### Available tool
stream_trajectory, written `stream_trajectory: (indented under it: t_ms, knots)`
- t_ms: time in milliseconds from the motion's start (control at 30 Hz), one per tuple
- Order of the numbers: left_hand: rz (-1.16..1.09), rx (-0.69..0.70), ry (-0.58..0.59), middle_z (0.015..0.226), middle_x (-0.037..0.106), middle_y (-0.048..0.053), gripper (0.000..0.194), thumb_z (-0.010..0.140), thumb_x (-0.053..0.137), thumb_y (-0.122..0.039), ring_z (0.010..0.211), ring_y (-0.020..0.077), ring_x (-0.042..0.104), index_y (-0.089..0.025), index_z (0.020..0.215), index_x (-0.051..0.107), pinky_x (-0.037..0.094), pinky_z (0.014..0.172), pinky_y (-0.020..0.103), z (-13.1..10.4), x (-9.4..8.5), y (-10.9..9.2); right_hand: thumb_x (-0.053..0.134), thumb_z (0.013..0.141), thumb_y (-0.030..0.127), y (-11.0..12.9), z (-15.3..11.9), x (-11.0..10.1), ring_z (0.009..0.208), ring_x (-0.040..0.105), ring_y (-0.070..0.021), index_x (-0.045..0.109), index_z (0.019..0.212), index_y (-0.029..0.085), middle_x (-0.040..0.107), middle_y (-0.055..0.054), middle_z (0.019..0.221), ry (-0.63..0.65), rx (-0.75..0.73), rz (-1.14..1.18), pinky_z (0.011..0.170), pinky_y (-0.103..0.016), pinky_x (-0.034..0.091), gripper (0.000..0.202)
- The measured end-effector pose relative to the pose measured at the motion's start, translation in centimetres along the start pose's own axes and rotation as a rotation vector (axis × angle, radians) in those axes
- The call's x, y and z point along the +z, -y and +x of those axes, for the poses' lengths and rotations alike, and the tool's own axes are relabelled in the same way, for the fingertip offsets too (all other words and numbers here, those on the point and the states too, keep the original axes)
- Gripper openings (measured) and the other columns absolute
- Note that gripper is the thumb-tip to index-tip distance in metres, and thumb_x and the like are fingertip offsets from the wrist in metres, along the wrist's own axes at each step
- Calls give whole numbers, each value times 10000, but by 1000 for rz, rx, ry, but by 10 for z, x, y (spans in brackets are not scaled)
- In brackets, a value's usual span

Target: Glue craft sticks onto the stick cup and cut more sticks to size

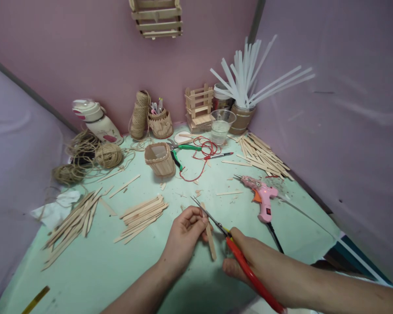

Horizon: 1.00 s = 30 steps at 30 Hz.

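My left hand (pixel 186 231) is closed in a pinch on a flat wooden craft stick (pixel 211 244), which slants down toward me. In my right hand (pixel 249 257) is a pair of red-handled scissors (pixel 245 261). Their narrow metal blades point up and left, beside the stick's upper end and my left fingertips; I cannot tell whether they touch the wood. Left of my hands lies a row of craft sticks (pixel 146 216). Beyond them stands a small stick-covered basket (pixel 160 160). Small wood chips (pixel 198 192) are scattered just past the blades.
To the right lies a pink glue gun (pixel 263 196) with its cord. More sticks are piled at far right (pixel 262 155) and left (pixel 74 222). Green-handled pliers (pixel 177 159), red cord (pixel 209 148), a plastic cup (pixel 221 128), twine (pixel 108 155) and a bottle (pixel 98 122) stand behind.
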<state>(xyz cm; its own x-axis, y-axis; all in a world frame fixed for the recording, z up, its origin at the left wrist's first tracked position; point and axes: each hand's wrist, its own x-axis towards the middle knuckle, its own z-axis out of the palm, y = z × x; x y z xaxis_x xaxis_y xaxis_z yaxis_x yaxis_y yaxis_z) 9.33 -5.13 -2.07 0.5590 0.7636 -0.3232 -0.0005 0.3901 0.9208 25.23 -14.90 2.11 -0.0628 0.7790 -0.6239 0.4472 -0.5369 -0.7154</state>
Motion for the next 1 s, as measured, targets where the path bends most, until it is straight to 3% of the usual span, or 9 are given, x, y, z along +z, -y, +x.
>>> stream_trajectory:
  t_ms: [267,633,1000]
  knots:
    - [47,-29,-18,627,568,-27,167,789,646,-309,513,73,517,-151,793,594,413,557,216,0,0,-1,602,759,611,0,-2,1,513,438,-113,516,791,207,578,9,650,-38,21,13,490,-251,291,414]
    - [-90,-122,-48,603,591,-12,194,749,682,-313,501,73,489,-143,810,610,387,532,209,0,2,1,504,852,513,2,9,5,548,426,-121,489,743,204,518,30,631,-10,69,94,533,-244,350,329]
    - [-191,-215,-32,615,584,-2,223,727,711,-317,525,71,492,-130,788,604,400,536,203,2,6,1,537,821,496,-16,17,13,572,482,-141,537,744,194,565,19,638,-57,79,117,535,-252,350,311]
